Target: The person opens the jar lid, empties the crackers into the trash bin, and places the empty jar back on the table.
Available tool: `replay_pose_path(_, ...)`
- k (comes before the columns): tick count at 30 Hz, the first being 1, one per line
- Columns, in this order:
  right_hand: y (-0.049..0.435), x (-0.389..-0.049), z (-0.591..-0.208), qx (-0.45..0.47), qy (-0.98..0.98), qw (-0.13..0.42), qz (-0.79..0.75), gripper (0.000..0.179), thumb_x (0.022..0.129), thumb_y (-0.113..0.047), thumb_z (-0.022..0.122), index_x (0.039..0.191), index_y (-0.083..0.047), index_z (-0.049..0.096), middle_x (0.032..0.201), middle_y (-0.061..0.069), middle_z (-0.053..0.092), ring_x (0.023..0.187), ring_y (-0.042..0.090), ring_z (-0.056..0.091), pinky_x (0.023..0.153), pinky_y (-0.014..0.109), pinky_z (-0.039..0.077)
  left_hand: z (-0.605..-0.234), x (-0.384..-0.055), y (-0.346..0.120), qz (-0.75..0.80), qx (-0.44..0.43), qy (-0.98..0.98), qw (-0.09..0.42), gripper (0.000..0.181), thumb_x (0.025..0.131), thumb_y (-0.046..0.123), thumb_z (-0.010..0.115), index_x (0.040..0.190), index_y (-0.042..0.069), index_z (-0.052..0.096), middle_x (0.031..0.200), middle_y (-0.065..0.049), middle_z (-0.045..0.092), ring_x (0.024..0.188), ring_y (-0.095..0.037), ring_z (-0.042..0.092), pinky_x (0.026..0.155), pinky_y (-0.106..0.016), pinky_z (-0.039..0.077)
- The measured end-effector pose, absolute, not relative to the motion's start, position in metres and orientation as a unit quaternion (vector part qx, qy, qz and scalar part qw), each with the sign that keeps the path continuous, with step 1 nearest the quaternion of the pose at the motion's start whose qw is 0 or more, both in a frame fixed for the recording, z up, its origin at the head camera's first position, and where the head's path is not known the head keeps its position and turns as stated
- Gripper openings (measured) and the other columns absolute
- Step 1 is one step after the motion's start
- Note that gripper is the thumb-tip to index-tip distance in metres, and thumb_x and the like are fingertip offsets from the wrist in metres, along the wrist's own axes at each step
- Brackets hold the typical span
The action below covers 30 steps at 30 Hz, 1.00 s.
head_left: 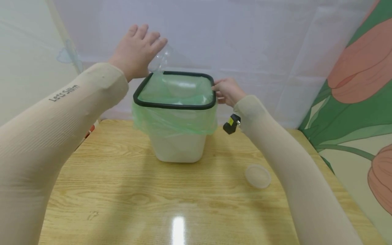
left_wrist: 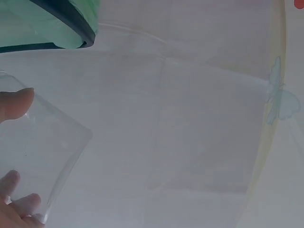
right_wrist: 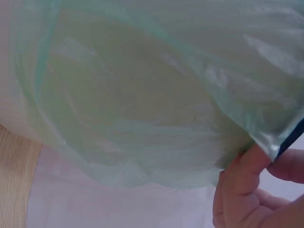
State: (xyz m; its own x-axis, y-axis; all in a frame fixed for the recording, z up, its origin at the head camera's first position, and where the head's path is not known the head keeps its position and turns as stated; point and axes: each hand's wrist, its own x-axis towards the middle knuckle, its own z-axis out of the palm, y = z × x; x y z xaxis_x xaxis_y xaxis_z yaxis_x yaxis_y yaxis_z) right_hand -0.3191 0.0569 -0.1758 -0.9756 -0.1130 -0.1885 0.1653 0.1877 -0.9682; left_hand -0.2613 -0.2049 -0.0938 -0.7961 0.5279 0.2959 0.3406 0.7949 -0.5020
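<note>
A white trash bin [head_left: 179,146] with a black rim [head_left: 174,106] stands on the table, lined with a thin green bag [head_left: 183,119] folded down over its outside. At the rim's left back corner, my left hand [head_left: 137,51] is raised and grips a clear plastic cup [left_wrist: 52,137]. Its thumb lies on one side of the cup and its fingers on the other. My right hand [head_left: 229,91] pinches the bag and the rim at the bin's right side, where the right wrist view shows the bag drawn to a point at the fingertips [right_wrist: 259,159].
A round translucent lid [head_left: 258,176] lies on the wooden table [head_left: 171,200], right of the bin. Behind the table hangs a white cloth [head_left: 260,41]. A flower-painted wall [head_left: 361,102] is on the right. A black camera mount [head_left: 231,124] sits at my right wrist.
</note>
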Motion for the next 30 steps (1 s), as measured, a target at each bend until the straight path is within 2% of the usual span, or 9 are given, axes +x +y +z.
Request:
replay_pose_path(16,0.0572,-0.3181,-0.1765,0.009,0.759,0.106,-0.643,0.041,0.1,-0.003,0.05,0.14,-0.005,0.049,0.135,0.006,0.051,0.071,0.011,0.051,0.068,0.027,0.049,-0.0933,-0.2618,-0.2031,0.236,-0.233,-0.918,0.216,0.091,0.08,0.007,0.075,0.15,-0.004,0.017,0.148,-0.032,0.024,0.137,-0.053,0.015,0.114,-0.058,0.006)
replay_pose_path(23,0.058,-0.3181,-0.178,0.007,0.758,0.108,-0.643,0.042,0.099,-0.003,0.051,0.141,-0.005,0.048,0.133,0.007,0.052,0.073,0.011,0.053,0.073,0.028,0.051,-0.0962,-0.2619,-0.2052,0.228,-0.235,-0.92,0.217,0.09,0.078,0.003,0.073,0.15,-0.005,0.018,0.147,-0.032,0.025,0.136,-0.054,0.016,0.114,-0.058,0.006)
replay_pose_path(30,0.0584,-0.3181,-0.1826,0.007,0.755,0.105,-0.648,0.039,0.099,-0.003,0.051,0.138,-0.005,0.051,0.133,0.007,0.053,0.072,0.011,0.054,0.069,0.027,0.051,-0.0999,-0.2612,-0.2075,0.211,-0.248,-0.918,0.228,0.088,0.076,-0.001,0.07,0.149,-0.005,0.021,0.145,-0.032,0.028,0.134,-0.054,0.02,0.114,-0.06,0.009)
